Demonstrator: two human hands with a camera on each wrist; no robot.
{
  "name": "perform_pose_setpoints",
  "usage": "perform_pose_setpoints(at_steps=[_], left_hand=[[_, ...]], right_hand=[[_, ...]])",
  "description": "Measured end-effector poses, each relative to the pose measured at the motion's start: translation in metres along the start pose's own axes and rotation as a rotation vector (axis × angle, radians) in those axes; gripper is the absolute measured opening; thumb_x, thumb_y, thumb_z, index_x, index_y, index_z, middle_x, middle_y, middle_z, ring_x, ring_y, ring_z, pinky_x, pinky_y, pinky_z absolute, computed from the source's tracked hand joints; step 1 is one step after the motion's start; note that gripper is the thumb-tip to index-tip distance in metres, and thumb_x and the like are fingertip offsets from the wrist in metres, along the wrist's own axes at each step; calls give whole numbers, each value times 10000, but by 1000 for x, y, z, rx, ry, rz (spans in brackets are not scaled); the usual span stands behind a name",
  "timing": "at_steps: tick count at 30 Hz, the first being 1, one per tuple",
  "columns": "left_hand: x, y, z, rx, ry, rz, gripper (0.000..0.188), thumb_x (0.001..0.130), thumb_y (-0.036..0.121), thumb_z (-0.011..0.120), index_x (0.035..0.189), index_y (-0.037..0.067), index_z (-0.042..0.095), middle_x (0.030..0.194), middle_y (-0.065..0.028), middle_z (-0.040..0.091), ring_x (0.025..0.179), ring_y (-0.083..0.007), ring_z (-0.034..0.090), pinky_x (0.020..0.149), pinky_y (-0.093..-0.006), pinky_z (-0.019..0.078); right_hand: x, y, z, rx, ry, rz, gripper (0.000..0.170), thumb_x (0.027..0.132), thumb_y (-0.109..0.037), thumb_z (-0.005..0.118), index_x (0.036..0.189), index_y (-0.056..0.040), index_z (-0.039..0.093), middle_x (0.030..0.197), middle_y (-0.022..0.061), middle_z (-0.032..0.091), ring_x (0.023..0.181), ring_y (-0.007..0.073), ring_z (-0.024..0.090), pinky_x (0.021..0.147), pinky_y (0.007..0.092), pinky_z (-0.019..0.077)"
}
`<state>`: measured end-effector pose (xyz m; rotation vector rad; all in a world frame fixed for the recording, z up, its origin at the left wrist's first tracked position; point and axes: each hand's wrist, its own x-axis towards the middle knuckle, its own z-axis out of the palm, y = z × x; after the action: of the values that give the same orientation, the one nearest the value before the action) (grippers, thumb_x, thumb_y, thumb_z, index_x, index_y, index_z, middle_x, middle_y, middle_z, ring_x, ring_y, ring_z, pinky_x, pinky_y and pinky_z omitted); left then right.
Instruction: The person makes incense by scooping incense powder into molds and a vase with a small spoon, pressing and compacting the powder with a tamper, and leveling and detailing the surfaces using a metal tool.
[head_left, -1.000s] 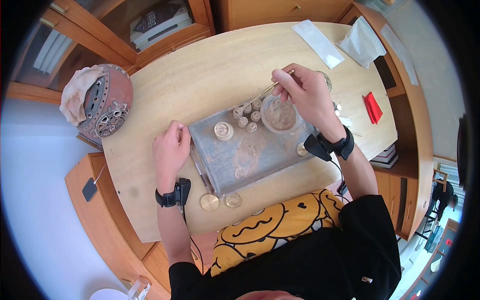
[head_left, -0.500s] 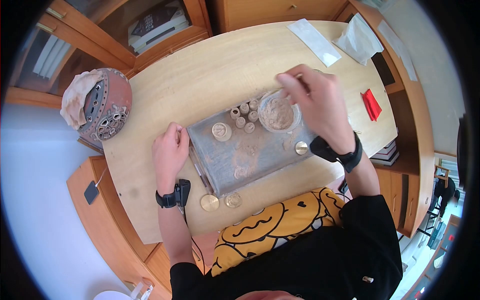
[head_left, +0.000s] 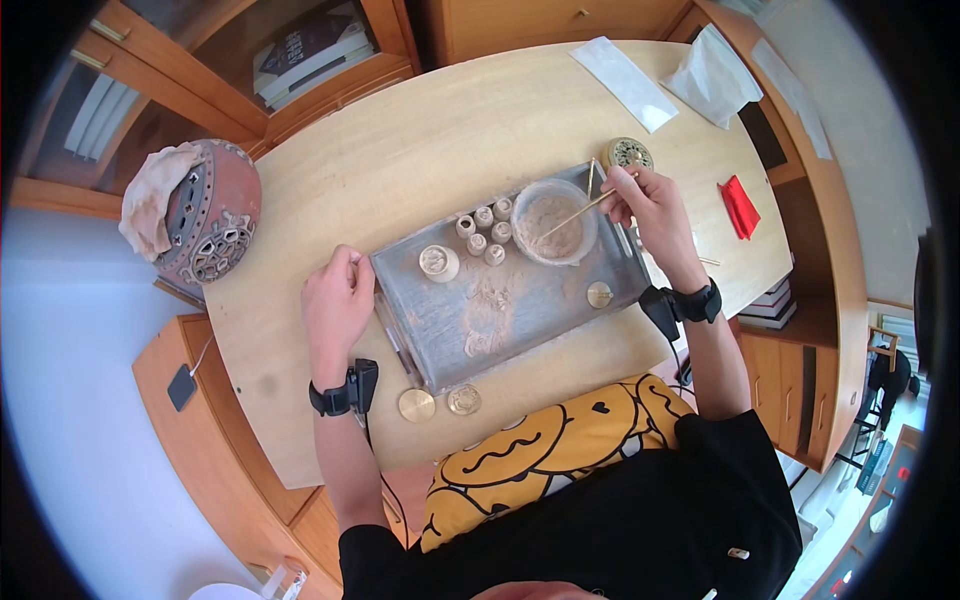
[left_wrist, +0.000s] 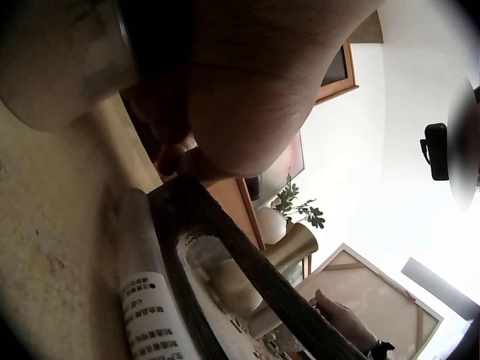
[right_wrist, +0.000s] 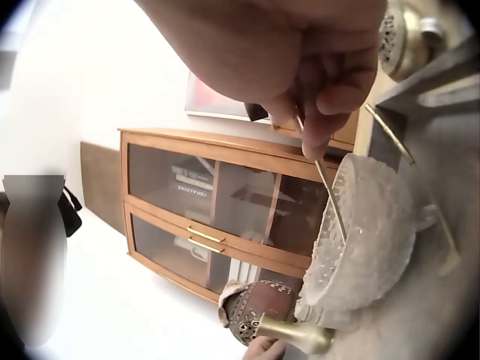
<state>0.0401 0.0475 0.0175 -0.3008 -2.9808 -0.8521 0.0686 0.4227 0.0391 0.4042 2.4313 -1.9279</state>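
My right hand (head_left: 648, 212) pinches a thin brass rod (head_left: 590, 208), whose lower end dips into the pale brown powder (head_left: 556, 232) in a glass bowl (right_wrist: 367, 240). This bowl stands in the back right of a grey tray (head_left: 530, 325). Another brass rod (right_wrist: 405, 146) leans by the tray's corner, its flat end low beside the bowl. Left of the bowl, several small powder-dusted bottles (head_left: 494, 255) cluster near a wider jar (head_left: 438, 263). My left hand (head_left: 335, 295) rests with loosely curled fingers beside the tray's left edge and holds nothing visible.
A pierced brass censer (head_left: 628, 152) stands behind the tray corner. A brass lid (head_left: 599, 294) lies inside the tray, two brass discs (head_left: 417, 405) in front. A labelled tube (left_wrist: 154, 315) lies along the left side. A red packet (head_left: 739, 210) and red-brown pot (head_left: 235, 185) flank them.
My right hand rose away from the small bottles, then came down right of the bowl with a rod in the powder. The leaning rod and censer now show. My left hand stayed put.
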Motion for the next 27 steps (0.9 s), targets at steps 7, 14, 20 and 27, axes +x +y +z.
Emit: perform_pose_setpoints(at_steps=[7,14,20,27], left_hand=[[-1,1,-1,-1,13,15,128,899,129,604,828,32,560,526,-125,509,480,-302,538,496,-417,403],[0,2,-2,4,2,1,128,902,131,602,830,33,560,529,-129,510,486,-309,540,499,-419,406],[-1,3,-2,5,13,-4,126,903,137,605,833,39,566,534,-130,516,489,-310,545,499,-419,409],[0,2,-2,8,-4,-16,133,903,142,608,833,36,568,535,-127,519,493,-305,551,501,-416,412]], right_hand=[[5,13,-5,193,29,121,339,1015,-315,540,901,-14,645,716,20,658,606,56,557,561,195,425],[13,-24,13,187,-21,-8,329,1012,-309,551,907,-14,650,720,23,662,605,55,564,551,188,425],[14,-52,43,40,-32,-91,337,993,-295,581,907,19,667,724,39,677,601,61,586,540,200,445],[14,-69,63,-159,-4,-214,318,960,-249,618,856,44,682,658,82,675,569,98,608,546,241,485]])
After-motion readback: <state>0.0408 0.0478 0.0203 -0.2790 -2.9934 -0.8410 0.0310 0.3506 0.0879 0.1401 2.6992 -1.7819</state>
